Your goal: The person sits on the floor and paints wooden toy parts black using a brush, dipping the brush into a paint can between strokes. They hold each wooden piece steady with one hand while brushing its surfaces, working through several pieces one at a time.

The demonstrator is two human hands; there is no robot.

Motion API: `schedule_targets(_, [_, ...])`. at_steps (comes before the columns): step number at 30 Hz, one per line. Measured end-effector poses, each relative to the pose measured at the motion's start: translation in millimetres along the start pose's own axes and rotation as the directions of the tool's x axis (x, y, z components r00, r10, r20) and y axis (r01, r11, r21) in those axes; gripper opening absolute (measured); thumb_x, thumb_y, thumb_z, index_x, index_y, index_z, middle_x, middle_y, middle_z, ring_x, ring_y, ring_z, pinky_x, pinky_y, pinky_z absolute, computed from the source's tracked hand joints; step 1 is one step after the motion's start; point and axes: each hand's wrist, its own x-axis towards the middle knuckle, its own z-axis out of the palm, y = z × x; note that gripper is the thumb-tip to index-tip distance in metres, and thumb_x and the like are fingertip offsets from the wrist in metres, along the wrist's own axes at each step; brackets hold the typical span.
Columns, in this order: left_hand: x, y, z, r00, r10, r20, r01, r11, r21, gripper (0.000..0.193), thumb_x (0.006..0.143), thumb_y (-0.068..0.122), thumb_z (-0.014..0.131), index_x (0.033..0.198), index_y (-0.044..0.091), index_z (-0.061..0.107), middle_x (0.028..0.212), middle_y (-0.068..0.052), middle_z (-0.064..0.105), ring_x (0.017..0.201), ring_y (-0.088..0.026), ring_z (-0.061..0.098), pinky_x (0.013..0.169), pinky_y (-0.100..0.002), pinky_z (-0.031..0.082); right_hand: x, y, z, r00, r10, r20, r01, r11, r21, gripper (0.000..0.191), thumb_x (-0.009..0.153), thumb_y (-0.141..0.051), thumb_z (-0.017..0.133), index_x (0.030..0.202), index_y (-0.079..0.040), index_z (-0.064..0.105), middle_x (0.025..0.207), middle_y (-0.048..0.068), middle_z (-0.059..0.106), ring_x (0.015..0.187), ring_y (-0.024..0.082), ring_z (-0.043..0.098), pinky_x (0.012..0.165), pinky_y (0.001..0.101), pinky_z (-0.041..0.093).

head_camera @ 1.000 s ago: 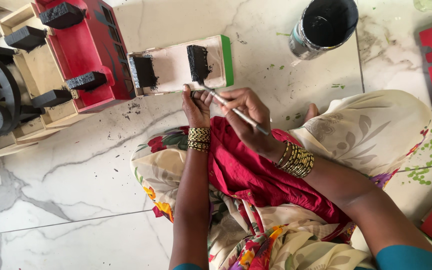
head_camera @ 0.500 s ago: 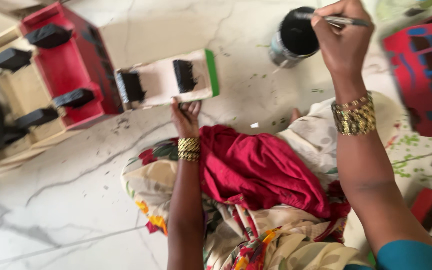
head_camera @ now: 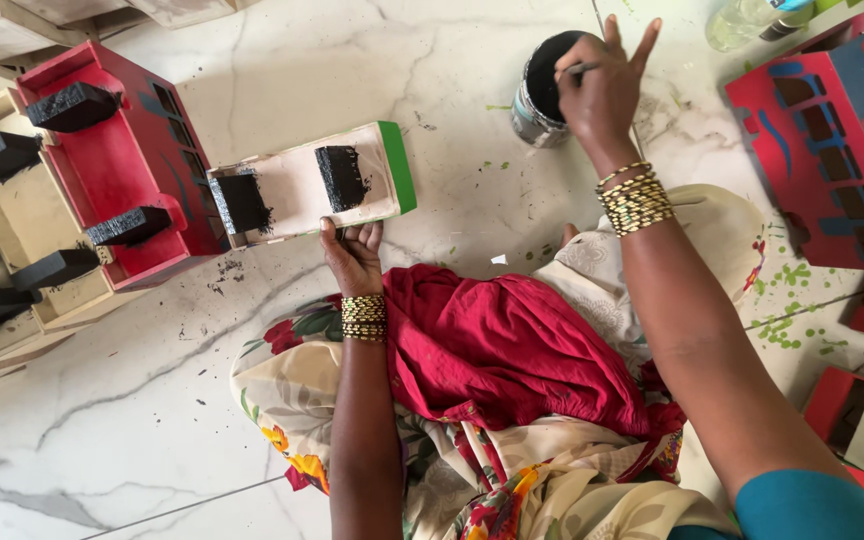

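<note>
The unpainted wooden toy piece — pale, with two black-painted blocks on top and a green end face — lies on the marble floor, just beside the red toy truck body. The left hand grips the piece's near edge, fingers curled onto it. Beyond its green end stands a paint tin holding black paint; the right hand is over the tin, thumb and forefinger pinched on a thin paintbrush whose tip is in the tin's mouth, the other fingers spread. Further out from the tin sits a red-and-blue painted toy body — green paint flecks dot the floor near it.
</note>
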Motion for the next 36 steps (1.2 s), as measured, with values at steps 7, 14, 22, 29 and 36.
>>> schedule_targets(7, [2.5, -0.7, -3.9, 1.000, 0.001, 0.021, -0.001, 1.000, -0.020, 0.052, 0.102, 0.044, 0.063, 0.131, 0.002, 0.053, 0.110, -0.019, 0.074, 0.094, -0.027, 0.076, 0.087, -0.040, 0.065, 5.7, -8.9, -34.9, 0.967, 0.255, 0.020, -0.256, 0.962, 0.093, 0.024, 0.089, -0.009, 0.087, 0.079, -0.014, 0.066, 0.086, 0.005, 0.068, 0.097, 0.028, 0.073, 0.119, 0.0723, 0.006])
schedule_targets(14, [1.9, 3.0, 1.9, 0.999, 0.006, 0.032, -0.004, 0.999, -0.036, 0.052, 0.102, 0.044, 0.061, 0.133, 0.004, 0.052, 0.113, -0.017, 0.074, 0.097, -0.025, 0.075, 0.087, -0.039, 0.065, -2.4, 4.9, -85.2, 0.629, 0.720, 0.291, -0.449, 0.031, 0.893, 0.019, 0.090, -0.001, 0.073, 0.102, -0.009, 0.061, 0.092, 0.012, 0.074, 0.082, 0.028, 0.079, 0.070, 0.0369, 0.068])
schedule_targets(22, [5.1, 2.4, -2.7, 0.995, 0.018, 0.102, -0.005, 0.992, -0.128, 0.045, 0.104, 0.045, 0.061, 0.126, 0.007, 0.054, 0.097, -0.010, 0.072, 0.085, -0.021, 0.073, 0.087, -0.041, 0.064, 3.5, -28.5, -79.0, 0.702, 0.525, 0.482, -0.326, -0.364, 0.872, 0.014, 0.101, 0.008, 0.067, 0.113, 0.005, 0.061, 0.105, 0.022, 0.072, 0.099, 0.039, 0.079, 0.090, 0.0436, 0.070])
schedule_targets(29, [2.7, 4.3, 1.1, 0.999, -0.042, 0.029, 0.042, 0.999, -0.014, 0.048, 0.102, 0.043, 0.061, 0.128, 0.003, 0.053, 0.107, -0.016, 0.074, 0.095, -0.026, 0.075, 0.091, -0.042, 0.063, -24.6, -153.5, -48.8, 0.957, 0.239, 0.168, -0.207, 0.152, 0.966, 0.018, 0.106, -0.002, 0.071, 0.112, -0.002, 0.054, 0.126, 0.024, 0.068, 0.111, 0.027, 0.074, 0.096, 0.0365, 0.068])
schedule_targets(36, [-0.3, 3.1, -1.8, 0.999, -0.033, 0.033, 0.032, 0.999, 0.014, 0.052, 0.103, 0.044, 0.060, 0.133, 0.002, 0.052, 0.117, -0.019, 0.072, 0.102, -0.028, 0.075, 0.093, -0.042, 0.063, -34.8, -224.2, -32.5, 0.981, 0.129, 0.145, -0.175, 0.274, 0.946, 0.014, 0.105, 0.004, 0.067, 0.111, 0.001, 0.054, 0.127, 0.023, 0.069, 0.112, 0.020, 0.072, 0.094, 0.0266, 0.063])
